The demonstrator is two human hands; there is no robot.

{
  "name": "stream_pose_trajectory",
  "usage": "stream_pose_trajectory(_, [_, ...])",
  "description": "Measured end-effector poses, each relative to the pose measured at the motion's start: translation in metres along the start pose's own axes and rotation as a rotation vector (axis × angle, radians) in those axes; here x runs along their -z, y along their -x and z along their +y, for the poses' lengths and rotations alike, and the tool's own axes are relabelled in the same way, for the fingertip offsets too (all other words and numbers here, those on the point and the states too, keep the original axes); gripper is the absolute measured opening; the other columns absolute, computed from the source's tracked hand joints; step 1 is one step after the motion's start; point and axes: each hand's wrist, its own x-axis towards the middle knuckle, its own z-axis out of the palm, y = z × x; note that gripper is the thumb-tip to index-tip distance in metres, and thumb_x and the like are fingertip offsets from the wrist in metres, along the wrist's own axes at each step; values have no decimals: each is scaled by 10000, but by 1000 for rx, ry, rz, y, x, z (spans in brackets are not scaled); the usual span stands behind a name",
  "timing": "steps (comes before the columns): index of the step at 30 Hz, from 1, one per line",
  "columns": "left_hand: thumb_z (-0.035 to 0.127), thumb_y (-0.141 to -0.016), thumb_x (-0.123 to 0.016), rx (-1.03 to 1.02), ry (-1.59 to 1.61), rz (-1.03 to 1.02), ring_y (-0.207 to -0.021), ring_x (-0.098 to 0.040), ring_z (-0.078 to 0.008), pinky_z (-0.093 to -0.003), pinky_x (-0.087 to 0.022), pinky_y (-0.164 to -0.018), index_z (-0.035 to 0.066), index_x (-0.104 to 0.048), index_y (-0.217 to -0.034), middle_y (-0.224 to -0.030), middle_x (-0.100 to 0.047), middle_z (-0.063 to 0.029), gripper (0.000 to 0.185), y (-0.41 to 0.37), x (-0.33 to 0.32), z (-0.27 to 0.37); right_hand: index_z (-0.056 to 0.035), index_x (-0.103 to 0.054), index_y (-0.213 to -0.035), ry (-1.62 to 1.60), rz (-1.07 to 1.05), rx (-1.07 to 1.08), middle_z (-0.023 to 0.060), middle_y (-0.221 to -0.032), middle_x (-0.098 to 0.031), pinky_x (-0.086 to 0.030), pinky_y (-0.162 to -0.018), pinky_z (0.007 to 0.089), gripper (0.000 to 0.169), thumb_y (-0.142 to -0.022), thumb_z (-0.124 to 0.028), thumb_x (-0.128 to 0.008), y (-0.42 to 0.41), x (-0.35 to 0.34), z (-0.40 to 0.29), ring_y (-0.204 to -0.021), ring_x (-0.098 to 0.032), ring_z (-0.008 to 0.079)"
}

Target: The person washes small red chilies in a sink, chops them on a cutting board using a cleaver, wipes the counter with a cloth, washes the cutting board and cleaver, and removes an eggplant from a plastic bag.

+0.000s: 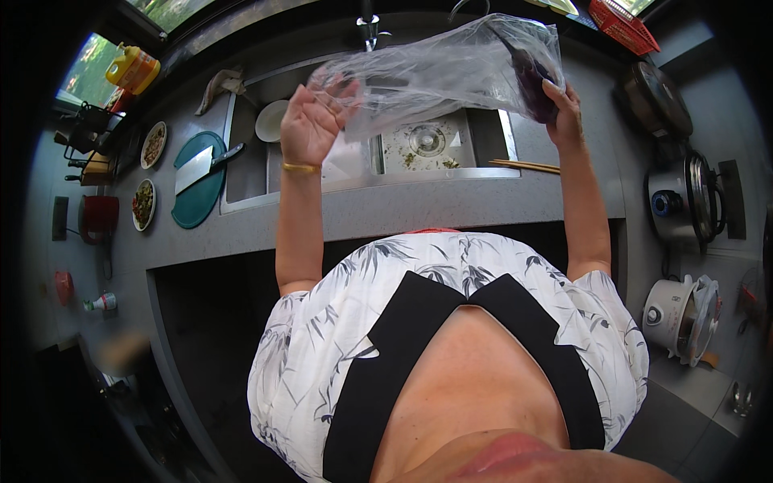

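A clear plastic bag (423, 78) is stretched sideways above the sink (447, 173). Inside its right end is a dark purple eggplant (531, 81) with a long stem. My right hand (567, 118) grips the lower end of the eggplant, thumb across its front. At the bag's other end, my left hand (313, 124) has its palm towards me and its fingers in the plastic, seen partly through the film. Below the bag, green scraps lie around the drain strainer (427, 140) of the right basin. A white bowl (272, 121) stands in the left basin, partly behind my left hand.
A cleaver (194, 169) rests on a teal cutting board (202, 205) left of the sink, near two plates of food (144, 205). Chopsticks (525, 165) lie by the sink's right edge. The faucet (368, 30) rises behind. Cookers (679, 196) line the right side.
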Motion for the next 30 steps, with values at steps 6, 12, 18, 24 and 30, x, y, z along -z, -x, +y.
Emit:
stream_pose_trajectory(6, [255,-893,-311,359,545,-324,-1100,-502,-318,-409,-449,-902,-71,-443,-1191,-1254,-434,-238,461,11,52,-32,-16,-538,-1102,76,52,221,63,-995,-600,-453,-810,263,375,-755,-105,-650,-1,-12,-11,-900,-581,160])
stream_pose_trajectory(12, [240,-843,-464,300,79,-732,-999,-583,-253,-326,-471,-866,-111,-387,-1230,-1257,-410,-284,528,2,52,-45,-3,-549,-1103,92,-53,204,77,-951,-617,-463,-809,265,438,-698,-97,-687,0,-15,-18,-860,-598,159])
stream_pose_trajectory(18, [249,-708,-693,544,-743,-559,-722,-595,-112,-156,-438,-476,78,-167,-1389,-1088,-574,-192,877,-2,-9,-32,5,-527,-1140,94,-144,98,90,-976,-604,-463,-817,271,508,-682,-155,-680,3,-18,-23,-877,-591,163])
stream_pose_trajectory(24, [406,-626,-761,275,-859,-571,-803,-512,-146,-232,-442,-635,123,-50,-1407,-1176,-524,-135,1093,-25,-13,-13,0,-525,-1145,65,-214,10,101,-991,-595,-467,-811,266,500,-708,-209,-647,1,-19,-27,-871,-592,169])
stream_pose_trajectory(30, [355,-678,-731,-137,-541,-466,-1131,-474,-282,-348,-431,-917,71,-177,-1375,-1276,-427,-180,935,-18,-35,-7,-16,-539,-1122,228,-229,-49,98,-959,-592,-477,-786,256,533,-699,-320,-649,-1,-20,-24,-856,-591,153])
